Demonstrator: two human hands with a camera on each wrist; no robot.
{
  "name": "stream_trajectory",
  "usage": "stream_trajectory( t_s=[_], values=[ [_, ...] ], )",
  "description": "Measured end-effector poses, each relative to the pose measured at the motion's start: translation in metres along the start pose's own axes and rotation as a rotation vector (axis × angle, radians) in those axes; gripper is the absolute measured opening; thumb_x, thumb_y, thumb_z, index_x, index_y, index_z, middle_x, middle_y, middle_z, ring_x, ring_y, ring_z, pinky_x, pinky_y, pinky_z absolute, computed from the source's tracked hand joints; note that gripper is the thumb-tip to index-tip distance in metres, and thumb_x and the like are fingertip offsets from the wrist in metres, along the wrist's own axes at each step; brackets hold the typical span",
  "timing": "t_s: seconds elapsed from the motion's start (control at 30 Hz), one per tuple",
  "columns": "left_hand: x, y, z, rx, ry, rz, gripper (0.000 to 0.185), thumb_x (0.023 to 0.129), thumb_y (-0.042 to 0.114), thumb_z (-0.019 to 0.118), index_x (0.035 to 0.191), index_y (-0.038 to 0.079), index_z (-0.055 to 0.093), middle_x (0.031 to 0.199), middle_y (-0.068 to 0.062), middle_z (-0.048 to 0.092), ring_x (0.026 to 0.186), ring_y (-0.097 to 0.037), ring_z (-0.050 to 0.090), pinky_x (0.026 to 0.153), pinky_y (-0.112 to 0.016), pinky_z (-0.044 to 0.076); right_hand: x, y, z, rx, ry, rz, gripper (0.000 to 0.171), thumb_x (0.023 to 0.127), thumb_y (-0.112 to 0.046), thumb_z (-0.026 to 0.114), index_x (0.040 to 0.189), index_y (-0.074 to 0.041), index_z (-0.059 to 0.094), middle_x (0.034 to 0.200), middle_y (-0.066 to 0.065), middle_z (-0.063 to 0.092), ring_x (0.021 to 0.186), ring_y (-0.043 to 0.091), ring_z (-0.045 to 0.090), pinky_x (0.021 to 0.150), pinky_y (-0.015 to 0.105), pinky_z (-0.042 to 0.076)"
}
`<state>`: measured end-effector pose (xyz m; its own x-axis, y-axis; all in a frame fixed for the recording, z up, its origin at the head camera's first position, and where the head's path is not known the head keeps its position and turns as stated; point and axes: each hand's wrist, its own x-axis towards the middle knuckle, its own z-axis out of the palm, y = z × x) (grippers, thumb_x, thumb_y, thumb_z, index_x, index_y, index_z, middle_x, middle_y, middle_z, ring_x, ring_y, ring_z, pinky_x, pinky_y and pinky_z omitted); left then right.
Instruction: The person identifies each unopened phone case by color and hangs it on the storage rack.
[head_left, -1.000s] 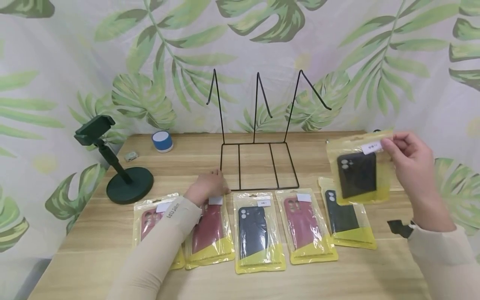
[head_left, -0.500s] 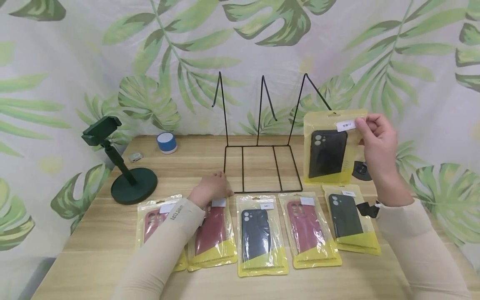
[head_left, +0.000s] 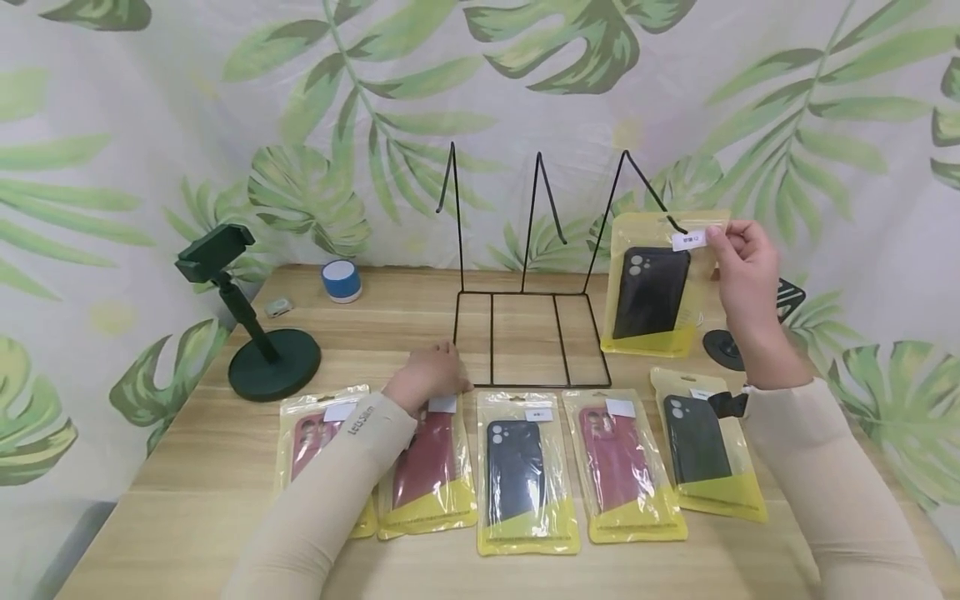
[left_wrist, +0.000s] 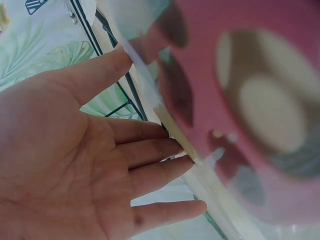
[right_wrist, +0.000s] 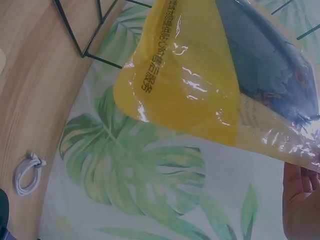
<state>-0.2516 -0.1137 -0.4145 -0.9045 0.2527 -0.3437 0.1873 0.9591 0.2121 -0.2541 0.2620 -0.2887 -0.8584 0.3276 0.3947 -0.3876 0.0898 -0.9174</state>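
— Where is the packaged black phone case (head_left: pixel 651 292) right now?

— In the air by the right-hand hook of the black wire display rack (head_left: pixel 534 275), its top edge level with the hook's tip. The long axis runs nearly upright, yellow bottom band down, the hang-hole end up.

— Which hand has it?

— The right hand (head_left: pixel 742 271) pinches the pouch's upper right corner near the white label, so the case hangs left of and below the fingers. The left hand (head_left: pixel 427 375) lies flat with straight fingers on the red phone case pouch (head_left: pixel 427 467) near the rack's base, well apart from the hook.

— And around them?

— A wooden table (head_left: pixel 187 467) with five pouches in a row before the rack, a dark green phone stand (head_left: pixel 258 333) and a small blue speaker (head_left: pixel 341 279) to the left, a leaf-print curtain (head_left: pixel 150 125) behind.
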Motion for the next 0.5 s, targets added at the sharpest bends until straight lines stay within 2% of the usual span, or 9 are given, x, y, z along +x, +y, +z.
stream_trajectory(
  t_s=[0.17,0.3,0.5],
  values=[
    [-0.002,-0.004,0.005,0.048,0.001,-0.004,0.089,0.096,0.046,0.061,0.152,-0.011,0.023,0.158,-0.027,0.03,0.144,-0.043,0.035,0.117,-0.056,0.034,0.015,0.008,0.012,-0.032,-0.021,0.021,0.01,0.096,-0.018,0.065,0.09,-0.016,0.058,0.069,-0.008,0.058,0.057,0.006,0.044,0.052,0.015,0.042],
    [-0.003,-0.004,0.005,0.044,0.008,-0.014,0.089,0.095,0.046,0.062,0.152,-0.011,0.024,0.157,-0.026,0.033,0.141,-0.041,0.039,0.115,-0.055,0.038,0.031,0.013,0.024,-0.079,-0.033,0.029,0.01,0.097,-0.02,0.063,0.091,-0.017,0.056,0.069,-0.011,0.057,0.059,0.004,0.045,0.053,0.014,0.042],
    [-0.003,-0.001,0.0,0.025,0.006,-0.004,0.087,0.095,0.044,0.063,0.152,-0.01,0.025,0.159,-0.025,0.031,0.144,-0.041,0.036,0.116,-0.057,0.034,0.053,0.016,0.033,-0.042,-0.021,0.094,0.01,0.097,-0.02,0.063,0.09,-0.017,0.056,0.073,-0.012,0.059,0.065,0.002,0.048,0.051,0.012,0.044]
  ],
)
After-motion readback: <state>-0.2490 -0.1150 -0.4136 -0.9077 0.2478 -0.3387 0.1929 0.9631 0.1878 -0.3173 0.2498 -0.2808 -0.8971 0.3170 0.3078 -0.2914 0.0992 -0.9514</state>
